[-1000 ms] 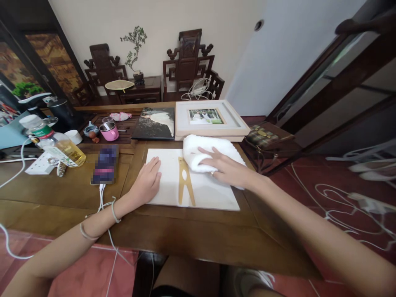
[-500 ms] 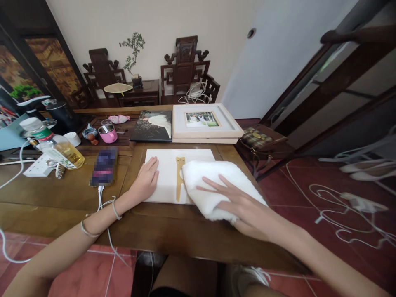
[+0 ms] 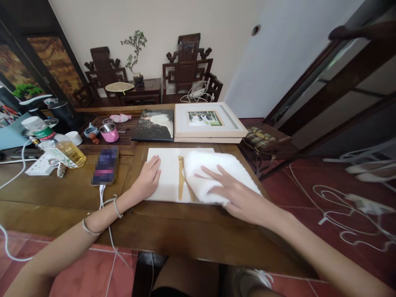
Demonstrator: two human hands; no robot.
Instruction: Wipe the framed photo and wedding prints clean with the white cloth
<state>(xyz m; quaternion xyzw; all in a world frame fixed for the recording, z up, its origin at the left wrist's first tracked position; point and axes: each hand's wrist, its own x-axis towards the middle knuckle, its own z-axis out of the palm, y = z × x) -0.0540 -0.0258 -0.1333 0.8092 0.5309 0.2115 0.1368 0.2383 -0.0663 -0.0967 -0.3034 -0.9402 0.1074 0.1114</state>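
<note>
My left hand (image 3: 149, 177) lies flat, fingers extended, on the left side of a flat white panel (image 3: 168, 173). A narrow tan strip (image 3: 181, 177) runs down the panel's middle. On the panel's right part lies a fluffy white towel (image 3: 229, 165), which hides that part and overhangs onto the table. My right hand (image 3: 230, 187) grips this towel from above, its fingers spread over the pile and pressing it against the panel; the thumb is hidden.
Behind the panel lie a dark photo panel (image 3: 154, 126) and a pale-framed wedding picture (image 3: 213, 132). To the left are a phone (image 3: 105, 167) on a cable, a tilted bottle (image 3: 69, 150), a pink cup (image 3: 109, 133) and a power strip (image 3: 38, 166). A plaid bag (image 3: 260, 138) sits beyond the right edge.
My right hand has moved the towel slightly away from me across the panel, and its near edge now lies further back. My left hand keeps its place on the panel.
</note>
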